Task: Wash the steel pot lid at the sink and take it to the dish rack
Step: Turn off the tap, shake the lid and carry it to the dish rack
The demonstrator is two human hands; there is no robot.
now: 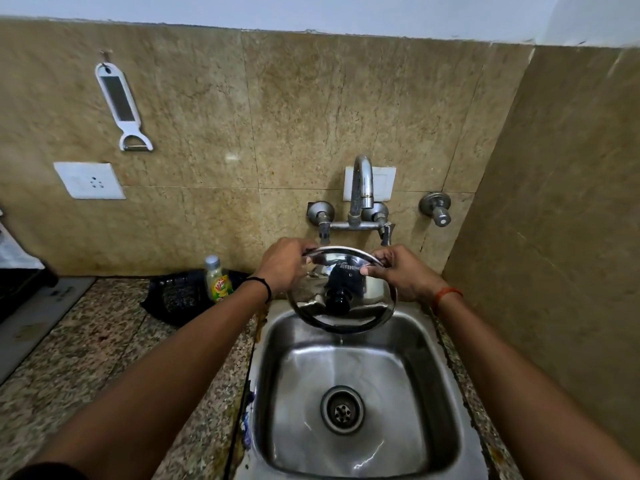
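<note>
The round steel pot lid (360, 299) with a black knob is held tilted, almost upright, above the back of the steel sink (277, 375), its shiny top facing me. My left hand (284, 263) grips the lid's upper left rim. My right hand (403, 271) pinches the upper right rim. A drop of water falls from the lid's lower edge into the basin. The tap (362, 188) stands just behind the lid; I see no stream from its spout.
A dish-soap bottle (217, 278) and a black tray (180, 296) sit on the granite counter (86, 358) left of the sink. A peeler (121, 105) hangs on the wall above a socket (89, 180). A tiled side wall (561, 237) is close on the right.
</note>
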